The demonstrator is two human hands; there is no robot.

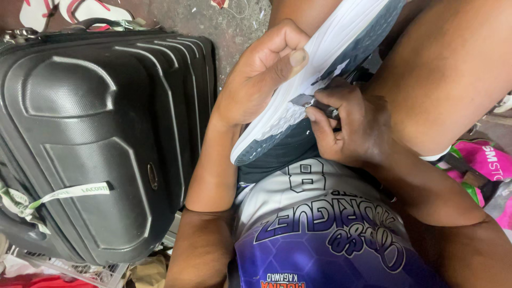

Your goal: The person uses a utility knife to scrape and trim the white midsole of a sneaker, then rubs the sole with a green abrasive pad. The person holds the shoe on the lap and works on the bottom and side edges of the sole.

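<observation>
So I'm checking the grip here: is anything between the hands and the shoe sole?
Nothing visible. The left hand presses straight on the white shoe sole, thumb flat on it. The right hand pinches a small metal tool whose tip meets the sole's edge. The black suitcase lies off to the side.

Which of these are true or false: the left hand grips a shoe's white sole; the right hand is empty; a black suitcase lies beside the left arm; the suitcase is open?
1. The left hand grips the shoe by its white sole: true.
2. The right hand is empty: false, it pinches a small metal tool against the sole.
3. A black hard-shell suitcase lies beside the left arm: true.
4. The suitcase is open: false, it is closed.
</observation>
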